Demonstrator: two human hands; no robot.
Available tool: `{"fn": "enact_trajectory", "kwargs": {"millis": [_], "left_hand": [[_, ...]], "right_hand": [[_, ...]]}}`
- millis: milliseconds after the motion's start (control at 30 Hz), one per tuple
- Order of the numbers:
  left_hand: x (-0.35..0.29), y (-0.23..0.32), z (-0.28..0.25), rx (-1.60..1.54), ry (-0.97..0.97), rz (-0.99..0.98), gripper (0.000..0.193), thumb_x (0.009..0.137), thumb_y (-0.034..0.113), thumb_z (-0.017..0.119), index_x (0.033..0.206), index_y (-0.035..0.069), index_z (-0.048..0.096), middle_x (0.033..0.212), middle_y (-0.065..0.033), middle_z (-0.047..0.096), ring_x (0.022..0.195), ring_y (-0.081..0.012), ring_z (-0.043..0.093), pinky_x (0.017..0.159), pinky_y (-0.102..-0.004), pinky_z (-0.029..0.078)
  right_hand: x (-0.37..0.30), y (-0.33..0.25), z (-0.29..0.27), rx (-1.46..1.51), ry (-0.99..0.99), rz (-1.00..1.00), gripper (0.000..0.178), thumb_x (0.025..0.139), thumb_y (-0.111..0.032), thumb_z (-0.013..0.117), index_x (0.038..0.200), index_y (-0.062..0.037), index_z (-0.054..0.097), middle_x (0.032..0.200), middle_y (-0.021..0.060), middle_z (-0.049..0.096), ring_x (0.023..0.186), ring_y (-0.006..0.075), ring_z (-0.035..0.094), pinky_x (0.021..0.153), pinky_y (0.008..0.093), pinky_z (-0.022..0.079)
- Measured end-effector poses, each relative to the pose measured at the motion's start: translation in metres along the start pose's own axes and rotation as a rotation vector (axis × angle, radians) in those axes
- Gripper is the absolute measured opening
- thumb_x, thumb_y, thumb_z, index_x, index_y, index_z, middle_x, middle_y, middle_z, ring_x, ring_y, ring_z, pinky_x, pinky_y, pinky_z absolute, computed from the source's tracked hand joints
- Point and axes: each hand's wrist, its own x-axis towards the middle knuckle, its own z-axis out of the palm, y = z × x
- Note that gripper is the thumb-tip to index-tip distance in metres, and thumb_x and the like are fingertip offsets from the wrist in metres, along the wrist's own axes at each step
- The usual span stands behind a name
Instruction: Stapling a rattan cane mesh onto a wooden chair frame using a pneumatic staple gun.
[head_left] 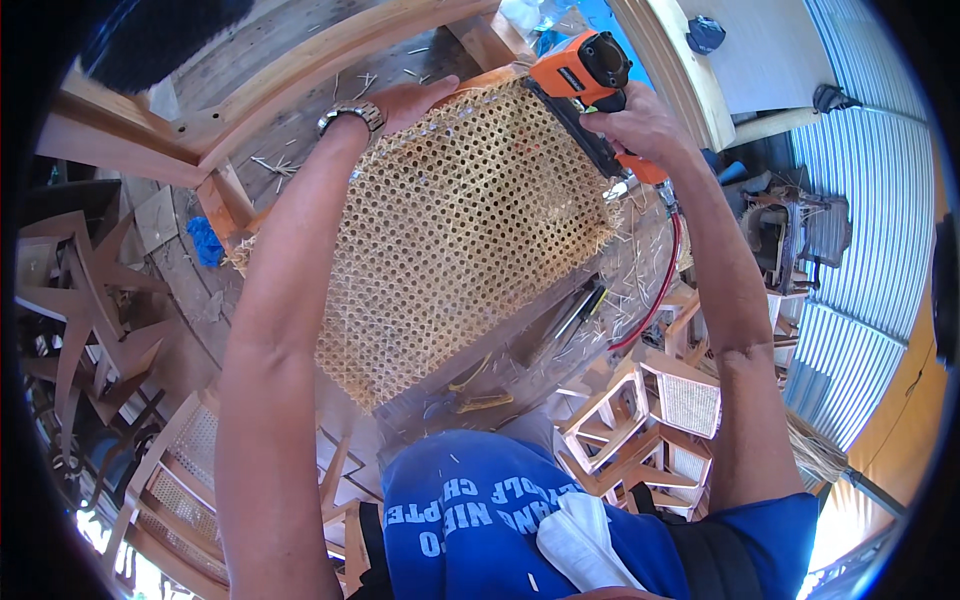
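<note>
At one o'clock, the right hand is wrapped round an orange-and-black nail gun — nose toward nine. Centrally, the frayed tan cane sheet, openwork, runs long from two to eight — the left hand along its eleven o'clock edge, whether gripping I cannot tell.

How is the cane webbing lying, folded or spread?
Spread: the cane webbing shows as one broad mesh sheet, no fold visible.

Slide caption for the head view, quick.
Right fingers grip an orange pneumatic tool by woven cane; left fingers at the cane's upper edge.
</note>
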Motion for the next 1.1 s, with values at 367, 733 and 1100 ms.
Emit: {"fn": "enact_trajectory", "kwargs": {"millis": [367,733,1100], "left_hand": [[-0.004,0.007,-0.004,0.069,-0.009,-0.047,0.095,0.091,0.083,0.026,0.139,0.008,0.057,0.143,-0.0215,0.055,0.134,-0.0331,0.049,0.112,-0.0400,0.034],[0.003,-0.009,-0.003,-0.015,0.016,-0.080,0.093,0.090,0.083,0.029,0.144,0.012,0.054,0.149,-0.0170,0.049,0.139,-0.0302,0.044,0.115,-0.0397,0.030],[0.001,-0.004,-0.002,0.000,0.023,-0.053,0.093,0.090,0.083,0.027,0.140,0.011,0.057,0.145,-0.0176,0.054,0.135,-0.0292,0.048,0.114,-0.0388,0.031]], "right_hand": [[0.012,0.010,0.014,0.032,0.007,-0.081,0.019,0.080,-0.015,0.073,0.092,-0.0020,0.066,0.063,0.0006,0.057,0.051,0.0106,0.054,0.049,0.0284,0.044],[-0.019,0.012,-0.010,0.190,-0.004,0.029,0.019,0.082,-0.014,0.075,0.095,-0.0035,0.064,0.060,0.0004,0.057,0.048,0.0097,0.055,0.047,0.0272,0.043],[-0.020,-0.003,0.009,0.221,-0.065,-0.042,0.019,0.083,-0.014,0.073,0.095,-0.0035,0.064,0.060,0.0004,0.056,0.049,0.0089,0.053,0.047,0.0266,0.042]]}}
